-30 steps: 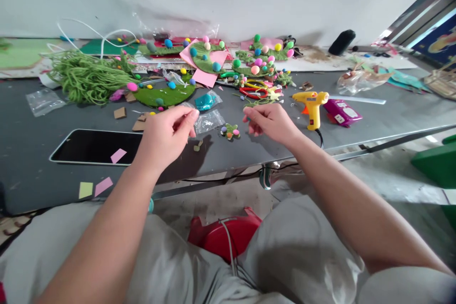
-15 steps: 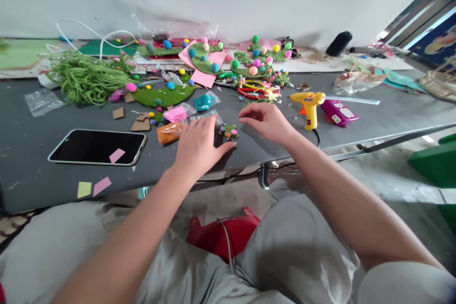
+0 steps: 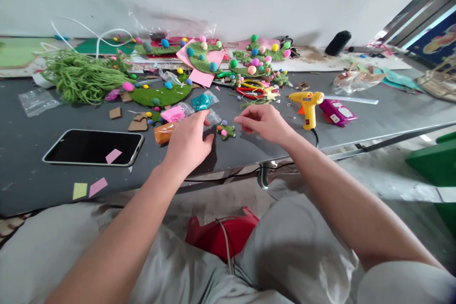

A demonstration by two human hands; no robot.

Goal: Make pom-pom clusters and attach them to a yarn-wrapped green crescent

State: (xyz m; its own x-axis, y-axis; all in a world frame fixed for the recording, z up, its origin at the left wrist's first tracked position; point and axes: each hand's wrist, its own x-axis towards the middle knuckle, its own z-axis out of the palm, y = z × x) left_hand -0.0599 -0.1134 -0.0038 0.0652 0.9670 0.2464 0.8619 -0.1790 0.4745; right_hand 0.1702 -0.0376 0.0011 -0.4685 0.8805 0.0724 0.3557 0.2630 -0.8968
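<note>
A small green felt star piece (image 3: 228, 132) with tiny coloured pompoms lies on the grey table between my hands. My left hand (image 3: 190, 137) is over the table to its left, thumb apart from the fingers, holding nothing. The fingers partly cover an orange packet (image 3: 164, 133); a pink packet (image 3: 173, 114) and a turquoise packet (image 3: 202, 101) lie beyond. My right hand (image 3: 261, 122) hovers just right of the star piece. Its fingers are loosely curled, slightly apart, and nothing shows between them.
A yellow glue gun (image 3: 308, 107) and a purple pack (image 3: 338, 111) stand to the right. At left lie a phone (image 3: 89, 147) and a bundle of green yarn (image 3: 85, 78). Behind are pompom-covered green felt shapes (image 3: 203, 61) and red-handled scissors (image 3: 251, 92).
My left hand has drawn back to the left, away from the star piece. The star piece has turned, and my right hand has shifted slightly left and down. The view moved a little.
</note>
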